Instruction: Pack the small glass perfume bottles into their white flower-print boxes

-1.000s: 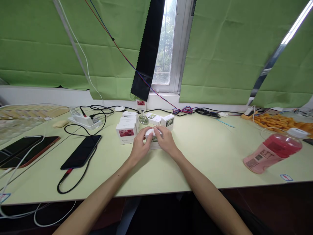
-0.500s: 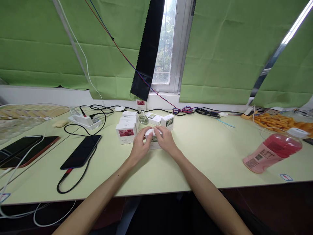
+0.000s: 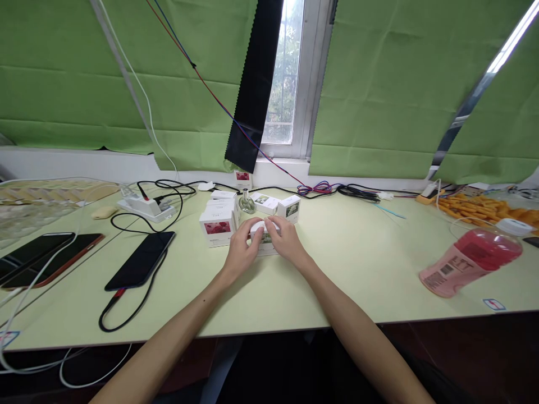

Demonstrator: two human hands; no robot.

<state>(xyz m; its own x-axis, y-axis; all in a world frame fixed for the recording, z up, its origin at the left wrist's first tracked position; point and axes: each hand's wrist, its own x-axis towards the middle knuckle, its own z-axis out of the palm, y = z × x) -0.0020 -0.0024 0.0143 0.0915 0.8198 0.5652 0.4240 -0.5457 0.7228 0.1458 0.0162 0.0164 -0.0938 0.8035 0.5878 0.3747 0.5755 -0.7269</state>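
Between my hands a small white carton (image 3: 266, 247) with a green-and-white flower picture stands on the table. My left hand (image 3: 244, 246) grips its left side, thumb near the top edge. On the other side my right hand (image 3: 286, 238) closes round the carton, thumb also at the top. Much of the top is hidden by my fingers. Just left is a row of white cartons with red flower pictures (image 3: 218, 227). Behind my hands are a small clear glass bottle (image 3: 246, 204), a carton lying down (image 3: 264, 203) and an upright flower-picture carton (image 3: 289, 209).
A plugged-in phone (image 3: 140, 261) and a power strip (image 3: 147, 206) with cables occupy the left. More devices (image 3: 50, 259) lie at the far left. A pink drink bottle (image 3: 469, 261) leans at the right, before orange sticks (image 3: 475, 209). Coiled cables (image 3: 357, 192) run along the wall.
Both hands stay around the carton in nearly the same pose. The view has shifted very slightly; nothing else visibly moves.
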